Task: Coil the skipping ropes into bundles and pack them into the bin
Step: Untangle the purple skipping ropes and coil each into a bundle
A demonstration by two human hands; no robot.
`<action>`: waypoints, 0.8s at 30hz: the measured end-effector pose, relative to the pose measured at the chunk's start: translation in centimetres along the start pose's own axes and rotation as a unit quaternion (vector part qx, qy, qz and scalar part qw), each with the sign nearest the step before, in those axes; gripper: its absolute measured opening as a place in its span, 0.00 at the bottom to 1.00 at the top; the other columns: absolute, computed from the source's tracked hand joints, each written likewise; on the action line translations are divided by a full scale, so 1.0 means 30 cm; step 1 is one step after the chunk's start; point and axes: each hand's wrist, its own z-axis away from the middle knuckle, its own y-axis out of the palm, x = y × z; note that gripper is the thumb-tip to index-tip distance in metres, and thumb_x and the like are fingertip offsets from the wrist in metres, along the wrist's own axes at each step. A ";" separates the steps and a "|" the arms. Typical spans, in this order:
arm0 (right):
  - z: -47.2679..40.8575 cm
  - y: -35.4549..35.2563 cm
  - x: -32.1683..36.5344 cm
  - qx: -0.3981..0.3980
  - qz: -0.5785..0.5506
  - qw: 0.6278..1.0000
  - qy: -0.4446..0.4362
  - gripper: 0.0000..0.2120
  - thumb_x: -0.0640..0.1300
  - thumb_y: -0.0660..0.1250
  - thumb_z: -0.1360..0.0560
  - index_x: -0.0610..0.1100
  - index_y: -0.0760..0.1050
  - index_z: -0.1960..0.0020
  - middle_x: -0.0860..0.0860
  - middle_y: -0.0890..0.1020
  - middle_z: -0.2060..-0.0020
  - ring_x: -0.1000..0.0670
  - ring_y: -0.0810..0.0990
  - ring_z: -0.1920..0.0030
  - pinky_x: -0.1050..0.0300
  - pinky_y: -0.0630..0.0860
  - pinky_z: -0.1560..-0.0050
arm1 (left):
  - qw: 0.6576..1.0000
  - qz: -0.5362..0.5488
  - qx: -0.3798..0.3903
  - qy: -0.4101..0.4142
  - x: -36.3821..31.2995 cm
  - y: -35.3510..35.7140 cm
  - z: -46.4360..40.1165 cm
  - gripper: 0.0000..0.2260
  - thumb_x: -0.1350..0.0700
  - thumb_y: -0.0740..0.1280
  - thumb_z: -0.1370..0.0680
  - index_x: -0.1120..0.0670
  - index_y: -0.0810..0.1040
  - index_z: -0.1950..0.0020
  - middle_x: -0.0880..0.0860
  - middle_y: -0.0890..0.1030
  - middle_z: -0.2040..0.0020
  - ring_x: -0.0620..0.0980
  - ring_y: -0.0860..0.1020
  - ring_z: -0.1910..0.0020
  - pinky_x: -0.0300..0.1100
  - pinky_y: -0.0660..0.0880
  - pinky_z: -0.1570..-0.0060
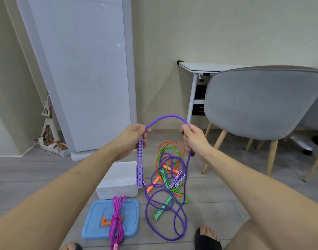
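While gripped, purple rope (166, 117) perhaps arched.

Both arms reach forward, left hand (134, 135) and right hand (194, 137) raised, fingers curled in grips

Pink rope (116, 221) below the white bin (118, 181) got cut off at the bottom edge, and the purple handle (139, 170) beside the bin was blurry.

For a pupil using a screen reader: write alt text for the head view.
Two hands, left hand and right hand, hold up a purple skipping rope; tangled ropes, a white bin and a knotted pink rope on a blue lid lie on the floor.
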 end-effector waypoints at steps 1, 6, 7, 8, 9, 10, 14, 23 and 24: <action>-0.001 0.003 0.022 -0.012 -0.028 1.000 0.002 0.13 0.50 0.58 0.15 0.44 0.73 0.53 0.53 0.63 0.74 0.55 0.58 0.76 0.61 0.57 0.75 | 0.999 -0.017 0.047 -0.011 0.024 0.007 0.014 0.13 0.57 0.54 0.13 0.62 0.76 0.44 0.52 0.71 0.65 0.48 0.70 0.68 0.41 0.74 0.64; 0.016 0.031 0.056 0.023 0.007 1.000 -0.004 0.15 0.52 0.58 0.15 0.44 0.76 0.51 0.52 0.63 0.72 0.54 0.57 0.74 0.59 0.54 0.73 | 0.996 0.007 0.085 0.013 0.061 0.055 0.038 0.13 0.55 0.52 0.13 0.57 0.71 0.51 0.47 0.63 0.69 0.44 0.60 0.73 0.39 0.64 0.67; 0.019 0.031 0.058 0.026 0.012 1.000 -0.007 0.14 0.51 0.59 0.15 0.44 0.76 0.51 0.53 0.63 0.72 0.54 0.58 0.74 0.60 0.55 0.74 | 0.997 0.043 0.061 0.022 0.048 0.057 0.036 0.13 0.56 0.52 0.13 0.55 0.70 0.54 0.47 0.62 0.70 0.44 0.59 0.74 0.39 0.62 0.68; 0.021 0.026 0.060 0.027 0.023 0.999 -0.014 0.13 0.50 0.60 0.15 0.44 0.75 0.53 0.54 0.64 0.73 0.55 0.59 0.74 0.60 0.56 0.75 | 0.996 0.079 0.027 0.033 0.032 0.051 0.032 0.13 0.57 0.52 0.13 0.55 0.69 0.55 0.47 0.62 0.70 0.43 0.58 0.74 0.38 0.60 0.69; 0.022 0.015 0.056 0.027 0.048 0.998 -0.028 0.11 0.49 0.62 0.16 0.44 0.75 0.54 0.56 0.66 0.74 0.56 0.61 0.75 0.62 0.58 0.75 | 0.993 0.109 -0.008 0.047 0.014 0.041 0.029 0.14 0.58 0.52 0.13 0.55 0.69 0.56 0.47 0.63 0.71 0.43 0.58 0.74 0.37 0.60 0.70; 0.025 0.004 0.050 0.033 0.085 0.995 -0.043 0.10 0.48 0.64 0.17 0.44 0.76 0.54 0.58 0.67 0.74 0.59 0.63 0.76 0.66 0.60 0.75 | 0.989 0.127 -0.042 0.062 -0.002 0.025 0.026 0.14 0.59 0.52 0.13 0.56 0.70 0.56 0.47 0.63 0.71 0.43 0.58 0.74 0.36 0.60 0.71; 0.022 -0.046 -0.004 0.061 0.182 0.981 -0.030 0.10 0.47 0.65 0.17 0.41 0.78 0.52 0.59 0.69 0.76 0.60 0.66 0.76 0.69 0.63 0.74 | 0.979 0.162 -0.106 0.060 -0.028 -0.051 0.013 0.14 0.61 0.52 0.14 0.57 0.74 0.55 0.48 0.67 0.67 0.43 0.60 0.74 0.35 0.59 0.72; -0.009 0.015 0.012 -0.041 -0.077 0.990 0.108 0.16 0.34 0.53 0.19 0.40 0.79 0.45 0.48 0.70 0.66 0.54 0.61 0.74 0.61 0.56 0.77 | 0.998 0.046 -0.029 -0.029 0.045 -0.005 0.035 0.13 0.56 0.55 0.13 0.60 0.76 0.47 0.50 0.67 0.66 0.43 0.58 0.73 0.35 0.58 0.74; -0.006 0.037 0.027 -0.029 -0.112 0.988 0.105 0.18 0.32 0.52 0.20 0.39 0.79 0.43 0.48 0.70 0.65 0.53 0.61 0.72 0.61 0.56 0.76 | 0.997 0.057 -0.040 -0.029 0.048 0.006 0.030 0.12 0.56 0.55 0.13 0.60 0.76 0.48 0.51 0.67 0.65 0.44 0.59 0.73 0.34 0.60 0.74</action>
